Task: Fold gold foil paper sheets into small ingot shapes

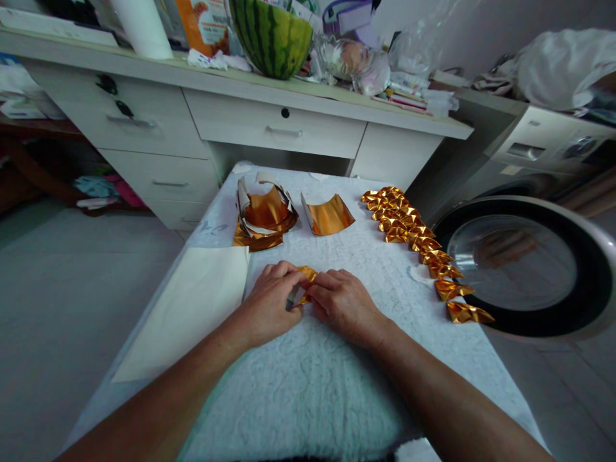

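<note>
Between my two hands is a sheet of gold foil paper (306, 274), partly rolled or folded, its pale underside showing at the left. My left hand (275, 296) is closed on its left side, thumb and fingers curled round it. My right hand (341, 300) pinches its right edge, and the fingertips hide part of the paper. Beyond the hands lie a curled stack of gold foil sheets (267, 210) and one single curved gold sheet (332, 215). Along the right runs a slanting row of several folded gold foil pieces (423, 244).
A cloth-covered table (308, 398) carries all this, with a flat cream paper sheet (192, 305) on its left. Behind stands a white drawer desk (269, 119) bearing a cut watermelon (272, 38). An open washing machine door (520, 256) reaches the table's right edge.
</note>
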{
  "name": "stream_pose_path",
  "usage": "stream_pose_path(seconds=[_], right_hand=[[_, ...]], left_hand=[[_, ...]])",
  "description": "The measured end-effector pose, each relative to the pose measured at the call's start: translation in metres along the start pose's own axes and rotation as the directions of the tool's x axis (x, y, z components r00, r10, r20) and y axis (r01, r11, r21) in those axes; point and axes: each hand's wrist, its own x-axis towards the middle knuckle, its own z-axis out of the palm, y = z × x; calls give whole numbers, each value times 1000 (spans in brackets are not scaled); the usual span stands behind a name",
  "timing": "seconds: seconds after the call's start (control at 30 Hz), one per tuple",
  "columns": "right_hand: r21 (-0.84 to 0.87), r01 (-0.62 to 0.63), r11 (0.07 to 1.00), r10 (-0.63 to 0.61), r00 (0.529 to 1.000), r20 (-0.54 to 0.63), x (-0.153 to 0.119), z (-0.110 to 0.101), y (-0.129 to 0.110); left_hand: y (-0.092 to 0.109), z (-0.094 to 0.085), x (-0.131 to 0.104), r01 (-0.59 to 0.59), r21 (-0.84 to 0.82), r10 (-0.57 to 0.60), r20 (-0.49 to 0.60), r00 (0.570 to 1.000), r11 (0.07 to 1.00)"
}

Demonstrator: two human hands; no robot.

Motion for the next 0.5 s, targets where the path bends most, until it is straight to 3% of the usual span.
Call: stream_pose_path(seconds=[0.27,0.5], right_hand=[[63,-23,998,23,1000,1,0,-2,0],[13,-7,1000,7,1000,16,2,-3,-2]], left_hand=[[3,-6,-1,-64,72,63,18,998,995],[2,-6,-1,-76,94,76,8,997,993]])
